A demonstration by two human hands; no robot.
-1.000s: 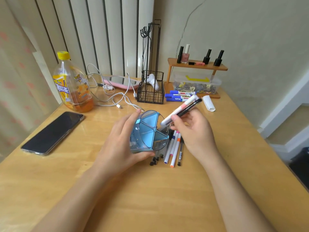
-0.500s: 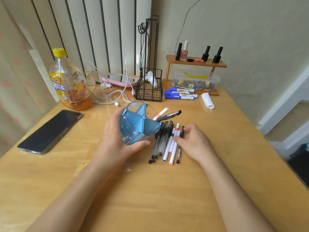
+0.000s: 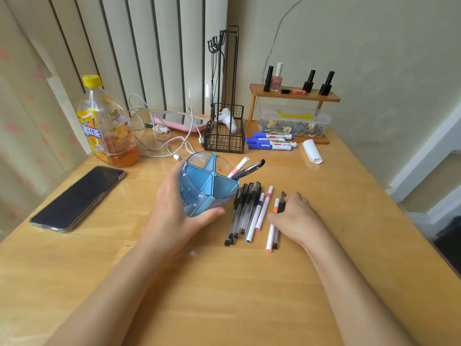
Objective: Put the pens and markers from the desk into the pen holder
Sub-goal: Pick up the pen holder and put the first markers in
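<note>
The pen holder [image 3: 208, 183] — a blue, see-through cup split into wedge compartments — is tilted toward the right in the left hand [image 3: 174, 216], whose fingers wrap its far side while the thumb presses the near wall; whether its base touches the wooden desk [image 3: 224, 295] I cannot tell. Two things already stand in its right-hand compartment, leaning out over the rim: a white marker with a pink band [image 3: 238, 167] and a black pen [image 3: 248, 169]. Just beside the holder, on the desk, lies a tight bunch of clear pens with black caps [image 3: 243, 211], then a white marker with a blue tip [image 3: 254, 219] and a white marker with pink ends [image 3: 264, 209], all pointing roughly away from the person. A little apart to the right lie a white marker with an orange band [image 3: 272, 226] and a dark pen [image 3: 281, 203]; the right hand [image 3: 295, 217] rests palm down on these two, fingers curled onto them — whether it has actually closed around them I cannot make out. Farther back, three blue-capped markers [image 3: 270, 143] lie in front of a small wooden shelf [image 3: 294, 96], next to a black wire basket [image 3: 224, 136]. A phone [image 3: 77, 198] lies face up at the left, and behind it stands a bottle of orange drink [image 3: 107, 126].
</note>
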